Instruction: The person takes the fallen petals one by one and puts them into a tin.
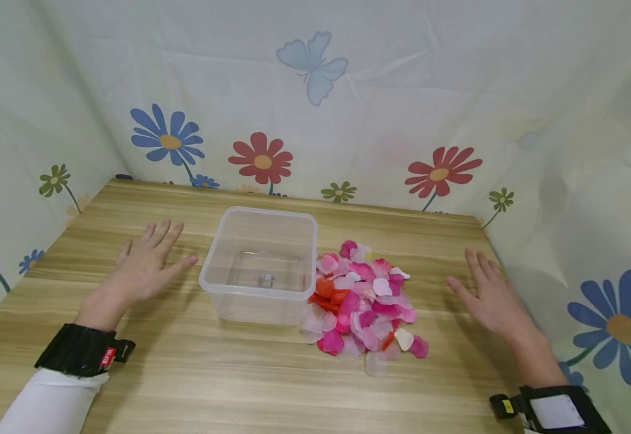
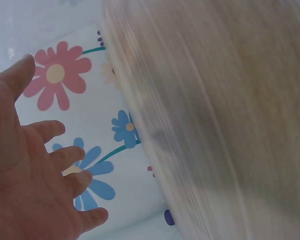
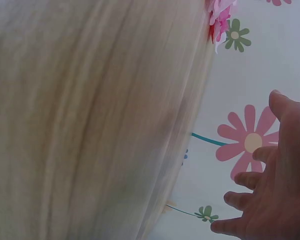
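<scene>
A person holds two hands over a wooden table (image 1: 212, 374), one on each side of a see-through plastic box (image 1: 263, 309) and a heap of petals (image 1: 367, 301). The left hand (image 1: 144, 265) is to the left of the box, near it but not touching it. Its fingers are straight and spread apart, and its thumb points toward the box. The right hand (image 1: 491, 295) is past the petals, near the right edge of the table, with a strip of wood in between. Its fingers are stretched out and spread too

The box stands upright near the middle of the table, and its top has no lid on it. A tiny shiny thing (image 1: 265, 281) shows at its bottom, too small to tell what it is. The petals lie in a messy heap just beside the box, on its right. They are pink, pale pink, white and orange-red

Each wrist wears a black band, the left band (image 1: 71, 349) with a red tag and the right band (image 1: 557, 408) with a white patch. A white sleeve (image 1: 49, 401) covers the left arm. Behind the table hangs a pale cloth (image 1: 380, 90) with a blue butterfly (image 1: 315, 67) and red, blue and green flowers on it
</scene>
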`<state>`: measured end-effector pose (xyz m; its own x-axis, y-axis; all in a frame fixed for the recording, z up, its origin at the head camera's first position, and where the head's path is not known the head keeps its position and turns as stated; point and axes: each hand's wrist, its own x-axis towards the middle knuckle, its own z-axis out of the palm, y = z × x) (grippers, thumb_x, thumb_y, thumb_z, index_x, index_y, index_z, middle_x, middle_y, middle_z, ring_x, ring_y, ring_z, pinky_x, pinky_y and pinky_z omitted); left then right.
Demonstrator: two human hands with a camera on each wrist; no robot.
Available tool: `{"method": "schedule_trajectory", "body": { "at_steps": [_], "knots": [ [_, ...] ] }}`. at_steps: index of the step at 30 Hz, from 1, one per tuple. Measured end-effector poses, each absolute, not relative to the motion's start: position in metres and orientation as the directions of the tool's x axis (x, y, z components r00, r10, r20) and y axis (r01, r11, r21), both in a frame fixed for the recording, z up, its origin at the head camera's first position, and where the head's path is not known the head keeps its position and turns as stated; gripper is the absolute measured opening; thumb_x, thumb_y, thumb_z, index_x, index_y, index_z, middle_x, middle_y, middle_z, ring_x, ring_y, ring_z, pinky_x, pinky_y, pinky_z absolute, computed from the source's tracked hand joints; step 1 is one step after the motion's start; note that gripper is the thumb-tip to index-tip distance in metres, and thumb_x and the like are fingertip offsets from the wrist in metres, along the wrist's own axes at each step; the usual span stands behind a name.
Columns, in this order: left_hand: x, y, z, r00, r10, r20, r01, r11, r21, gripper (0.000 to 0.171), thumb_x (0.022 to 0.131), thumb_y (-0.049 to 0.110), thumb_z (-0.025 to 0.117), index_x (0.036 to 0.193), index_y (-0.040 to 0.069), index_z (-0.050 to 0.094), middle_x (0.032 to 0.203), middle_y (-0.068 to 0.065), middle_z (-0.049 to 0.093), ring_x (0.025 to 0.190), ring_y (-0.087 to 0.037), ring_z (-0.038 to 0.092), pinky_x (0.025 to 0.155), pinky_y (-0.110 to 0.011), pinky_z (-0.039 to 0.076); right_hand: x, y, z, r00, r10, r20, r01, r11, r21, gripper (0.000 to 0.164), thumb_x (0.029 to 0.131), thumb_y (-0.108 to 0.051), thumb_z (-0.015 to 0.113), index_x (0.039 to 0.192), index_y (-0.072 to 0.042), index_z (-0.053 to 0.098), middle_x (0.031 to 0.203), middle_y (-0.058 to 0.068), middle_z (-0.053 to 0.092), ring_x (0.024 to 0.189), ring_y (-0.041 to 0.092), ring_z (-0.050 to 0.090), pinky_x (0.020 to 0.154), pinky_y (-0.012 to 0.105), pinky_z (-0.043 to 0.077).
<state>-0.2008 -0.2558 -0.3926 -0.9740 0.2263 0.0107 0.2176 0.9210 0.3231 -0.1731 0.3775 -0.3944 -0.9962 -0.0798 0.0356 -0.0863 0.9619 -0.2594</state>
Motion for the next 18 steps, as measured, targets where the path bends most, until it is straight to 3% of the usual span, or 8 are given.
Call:
{"method": "schedule_trajectory", "body": {
  "at_steps": [18],
  "knots": [
    [-0.2007, -0.2538, -0.3916, -0.971, 0.241, -0.004, 0.225, 0.913, 0.341, 0.086, 0.105, 0.061, 0.042, 0.165, 0.01, 0.01, 0.168, -0.023, 0.001, 0.151, -0.051, 0.001, 0.111, -0.078, -0.001, -0.1755, 0.3749, -0.3945, -0.994, -0.11, 0.022, -0.112, 0.954, -0.278, 0.088, 0.107, -0.056, 0.042, 0.161, 0.004, 0.008, 0.161, 0.039, 0.009, 0.145, 0.061, 0.007, 0.106, 0.082, 0.011]
  ]
}}
